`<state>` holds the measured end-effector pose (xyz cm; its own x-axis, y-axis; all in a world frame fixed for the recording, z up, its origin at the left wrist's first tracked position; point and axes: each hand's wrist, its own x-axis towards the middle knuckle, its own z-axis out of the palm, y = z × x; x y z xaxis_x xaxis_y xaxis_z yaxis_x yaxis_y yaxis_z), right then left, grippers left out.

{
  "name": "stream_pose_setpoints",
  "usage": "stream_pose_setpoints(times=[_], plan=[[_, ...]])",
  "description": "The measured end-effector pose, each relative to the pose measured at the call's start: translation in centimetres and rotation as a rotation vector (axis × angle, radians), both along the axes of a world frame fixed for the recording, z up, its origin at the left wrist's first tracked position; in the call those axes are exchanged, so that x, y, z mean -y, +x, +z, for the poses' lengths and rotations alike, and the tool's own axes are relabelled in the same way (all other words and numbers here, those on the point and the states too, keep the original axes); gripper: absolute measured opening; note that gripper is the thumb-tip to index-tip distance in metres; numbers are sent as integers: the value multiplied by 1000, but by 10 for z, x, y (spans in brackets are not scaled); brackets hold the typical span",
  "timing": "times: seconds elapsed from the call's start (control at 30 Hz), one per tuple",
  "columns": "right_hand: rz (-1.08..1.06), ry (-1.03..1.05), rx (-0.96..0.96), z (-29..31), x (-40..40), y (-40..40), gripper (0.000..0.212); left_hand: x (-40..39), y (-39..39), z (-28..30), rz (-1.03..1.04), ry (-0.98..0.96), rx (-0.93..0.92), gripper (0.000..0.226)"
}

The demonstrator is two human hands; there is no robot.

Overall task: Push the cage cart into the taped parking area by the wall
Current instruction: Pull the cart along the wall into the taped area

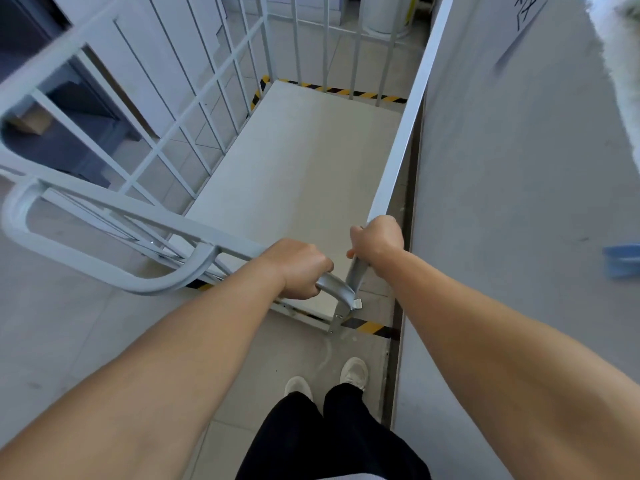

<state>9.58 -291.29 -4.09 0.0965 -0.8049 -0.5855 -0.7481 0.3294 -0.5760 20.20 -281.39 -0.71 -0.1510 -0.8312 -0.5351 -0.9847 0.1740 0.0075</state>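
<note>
Both hands grip the cage cart (pixel 298 161) at lower centre of the frame: the left hand (pixel 300 268) wraps its curved handle (pixel 334 285), the right hand (pixel 377 238) its side rail. The cart sits beside the wall (pixel 519 168), inside yellow-black floor tape (pixel 343 90).

bright, even daylight | soft shadows | wide-angle edge bending | motion-blurred periphery
</note>
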Motion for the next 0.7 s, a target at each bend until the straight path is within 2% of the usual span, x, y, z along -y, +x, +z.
stream_pose_setpoints(times=[0.1, 0.2, 0.4, 0.53, 0.63, 0.7], plan=[[12, 26, 11, 6, 5, -4, 27, 2, -1, 1, 6, -10, -6, 1], [30, 46, 44, 13, 11, -7, 26, 4, -4, 0, 22, -17, -7, 8], [41, 75, 3, 9, 26, -1, 49, 9, -16, 5, 228, 99, -95, 61], [97, 53, -8, 15, 35, -1, 49, 18, -41, -3, 311, 112, -157, 54], [116, 44, 42, 20, 33, -1, 28, 22, -41, -11, 286, 97, -100, 42], [60, 74, 77, 22, 33, 0, 25, 25, -38, -15, 273, 107, -81, 43]])
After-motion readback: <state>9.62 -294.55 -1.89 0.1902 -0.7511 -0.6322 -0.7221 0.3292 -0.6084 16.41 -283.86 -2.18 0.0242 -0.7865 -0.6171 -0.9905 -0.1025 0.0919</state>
